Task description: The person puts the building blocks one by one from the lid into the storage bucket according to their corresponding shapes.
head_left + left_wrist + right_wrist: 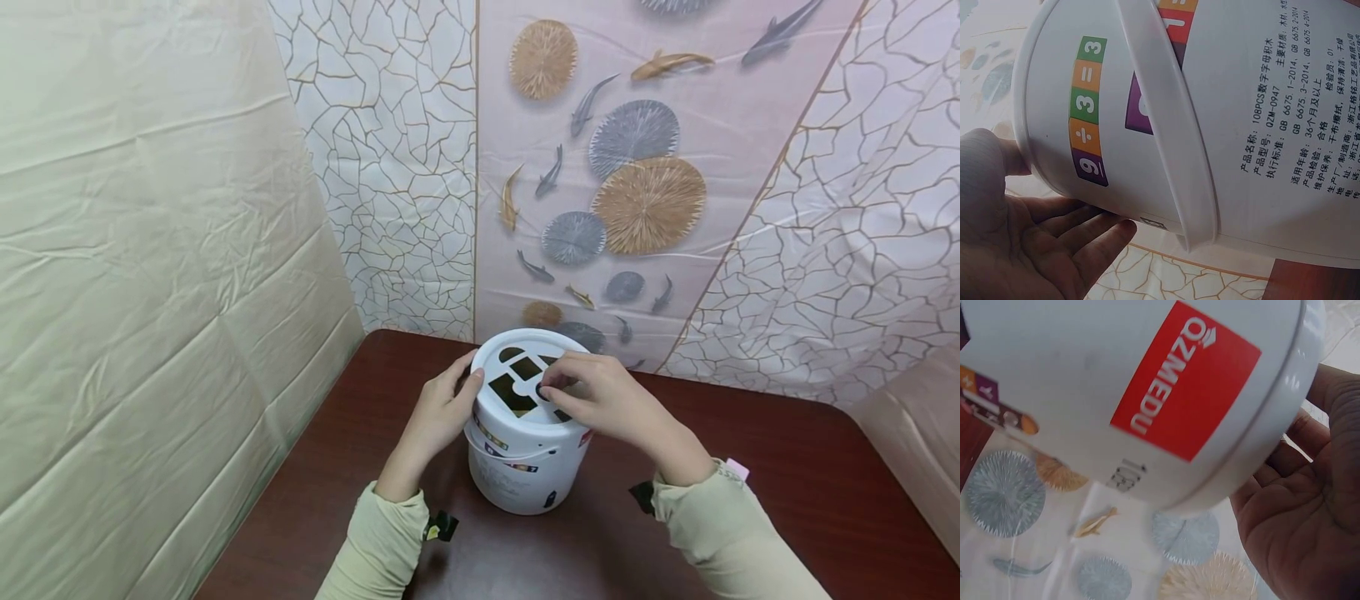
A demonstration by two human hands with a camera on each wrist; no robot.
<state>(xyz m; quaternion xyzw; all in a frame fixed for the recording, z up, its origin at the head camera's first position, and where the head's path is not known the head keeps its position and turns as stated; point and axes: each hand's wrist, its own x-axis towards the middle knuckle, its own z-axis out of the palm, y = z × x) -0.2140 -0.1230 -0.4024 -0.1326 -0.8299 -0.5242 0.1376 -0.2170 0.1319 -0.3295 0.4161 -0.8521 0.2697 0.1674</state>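
A white plastic bucket [517,475] stands upright on the table, its white lid [534,343] pierced with several shaped holes. Coloured number tiles [1088,109] and black print mark its side. My left hand [444,408] grips the lid's left edge, the thumb on top and the fingers [1100,256] down along the bucket's side. Over the right part of the lid, my right hand [603,396] bends its thumb and fingers down to a small round dark hole. Its fingertips are partly hidden behind the lid in the right wrist view; I cannot tell whether they hold a piece.
A dark red-brown table [750,467] carries the bucket near its middle. Behind hangs a cloth [540,158] printed with fish and round shapes. A pale cloth wall [187,250] runs along the left. The bucket's white handle [1169,125] hangs down across its front.
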